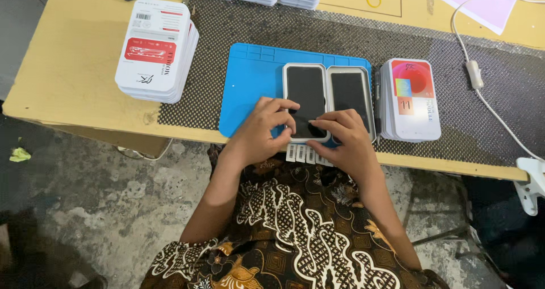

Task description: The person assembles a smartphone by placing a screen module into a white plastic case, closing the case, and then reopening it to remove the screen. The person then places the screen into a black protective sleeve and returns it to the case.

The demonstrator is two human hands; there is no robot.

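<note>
**Two hands on a white tray at the frame's centre**

The left hand (pixel 262 131) curls its fingers against the lower left edge of a white tray (pixel 306 101) that holds a dark glass panel, gripping its corner. The right hand (pixel 345 137) lies with fingers bent over the tray's lower right edge, pressing on it. The tray rests on a blue mat (pixel 252 87) at the middle of the desk (pixel 74 68), touching a second tray (pixel 351 99) on its right. A stack of white boxes (pixel 410 99) stands further right; another stack of packages (pixel 156 49) sits upper left.
</note>
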